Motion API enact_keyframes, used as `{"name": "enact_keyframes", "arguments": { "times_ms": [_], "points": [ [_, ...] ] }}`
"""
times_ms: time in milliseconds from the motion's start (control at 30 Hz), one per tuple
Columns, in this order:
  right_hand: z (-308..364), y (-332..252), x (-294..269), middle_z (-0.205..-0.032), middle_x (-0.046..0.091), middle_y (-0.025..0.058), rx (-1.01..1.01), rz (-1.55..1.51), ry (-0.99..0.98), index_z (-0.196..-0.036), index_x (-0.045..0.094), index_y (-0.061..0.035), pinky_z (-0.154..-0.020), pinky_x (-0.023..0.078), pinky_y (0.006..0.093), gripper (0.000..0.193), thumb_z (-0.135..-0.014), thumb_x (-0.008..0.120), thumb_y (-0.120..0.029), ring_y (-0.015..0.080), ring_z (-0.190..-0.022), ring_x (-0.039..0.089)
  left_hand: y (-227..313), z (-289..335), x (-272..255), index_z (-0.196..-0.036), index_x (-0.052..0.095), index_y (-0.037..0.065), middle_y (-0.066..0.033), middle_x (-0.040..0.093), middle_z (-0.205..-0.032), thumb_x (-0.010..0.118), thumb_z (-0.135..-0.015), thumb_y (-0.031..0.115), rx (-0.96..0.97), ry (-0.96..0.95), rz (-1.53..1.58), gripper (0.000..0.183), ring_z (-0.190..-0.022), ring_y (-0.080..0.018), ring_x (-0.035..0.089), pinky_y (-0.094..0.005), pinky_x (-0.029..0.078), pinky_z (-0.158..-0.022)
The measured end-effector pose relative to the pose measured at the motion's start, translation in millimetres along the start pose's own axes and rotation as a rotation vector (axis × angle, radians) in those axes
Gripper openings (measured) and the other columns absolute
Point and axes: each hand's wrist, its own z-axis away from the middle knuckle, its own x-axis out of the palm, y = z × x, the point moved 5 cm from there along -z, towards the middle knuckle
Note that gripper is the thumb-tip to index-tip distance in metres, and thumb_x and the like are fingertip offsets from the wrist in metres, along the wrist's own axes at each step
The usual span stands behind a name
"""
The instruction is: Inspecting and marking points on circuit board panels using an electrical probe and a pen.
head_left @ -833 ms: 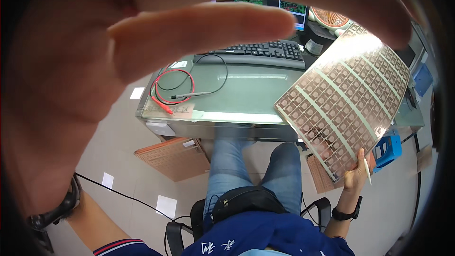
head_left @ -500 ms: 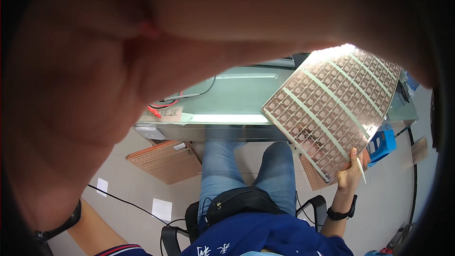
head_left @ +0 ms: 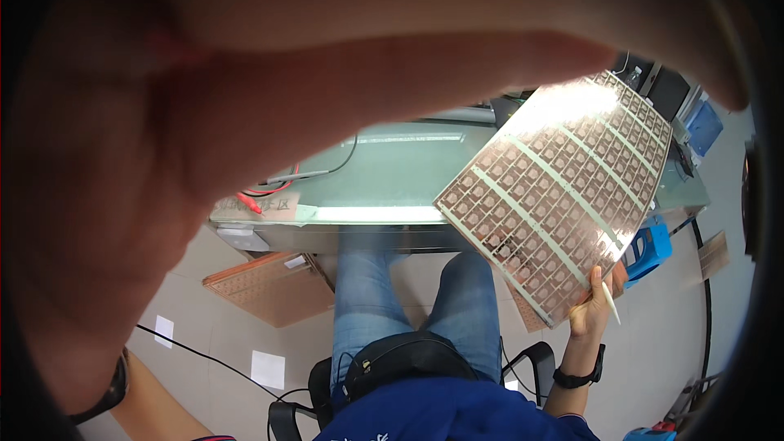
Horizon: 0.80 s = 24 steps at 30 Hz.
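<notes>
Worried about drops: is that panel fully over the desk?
No; the circuit-board panel extends past the desk, near corner in the right hand.

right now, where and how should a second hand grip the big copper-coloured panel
Probably the left corner of the panel, pinched from the left: it looks thin and flat, that corner shows uncovered, and the right hand holds the lower right edge.

Your left hand [head_left: 106,188] looms outstretched across the left and top; your right hand [head_left: 590,314] grips a patterned copper-coloured panel [head_left: 563,196] near its lower corner, plus a white stick [head_left: 611,304].
</notes>
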Motion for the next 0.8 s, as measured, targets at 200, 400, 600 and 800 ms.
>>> {"name": "enact_keyframes", "arguments": {
  "times_ms": [200, 400, 600, 800],
  "points": [
    [-7, -4, 2, -0.123, 0.061, 0.0084, 0.028, 0.009, -0.010, -0.135, 0.049, -0.0045, -0.092, 0.056, 0.0339, 0.040, -0.098, 0.061, -0.012, 0.0179, -0.109, 0.062, -15, -12, -4, -0.139, 0.041, -0.003, -0.0225, 0.039, -0.150, 0.029, -0.106, 0.037, 0.033, -0.009, 0.152, 0.054, -0.143, -0.0335, 0.032, -0.0475, 0.025, -0.120],
    [-2, -3, 10, -0.124, 0.061, 0.0082, 0.075, 0.018, -0.044, -0.136, 0.049, -0.0043, -0.092, 0.055, 0.0325, 0.040, -0.099, 0.060, -0.014, 0.0175, -0.110, 0.062, -14, -20, -44, -0.141, 0.040, -0.004, -0.0230, 0.038, -0.151, 0.029, -0.106, 0.037, 0.037, 0.288, 0.680, 0.055, -0.145, -0.0339, 0.031, -0.0480, 0.024, -0.121],
    [-10, -1, -29, -0.124, 0.061, 0.0090, 0.142, -0.032, -0.027, -0.137, 0.047, -0.0029, -0.093, 0.056, 0.0315, 0.040, -0.100, 0.057, -0.013, 0.0170, -0.108, 0.063, -149, 2, -87, -0.134, 0.042, -0.005, -0.0239, 0.044, -0.145, 0.025, -0.107, 0.037, -0.082, 1.003, 1.167, 0.052, -0.137, -0.0368, 0.041, -0.0496, 0.032, -0.116],
    [-15, -6, -13, -0.119, 0.062, 0.0098, 0.167, -0.059, -0.073, -0.131, 0.049, -0.0008, -0.092, 0.056, 0.0343, 0.034, -0.101, 0.056, -0.016, 0.0190, -0.106, 0.064, -182, 18, -104, -0.128, 0.045, -0.005, -0.0233, 0.052, -0.135, 0.025, -0.108, 0.033, -0.101, 1.348, 1.185, 0.048, -0.134, -0.0372, 0.046, -0.0487, 0.039, -0.113]
  ]
}}
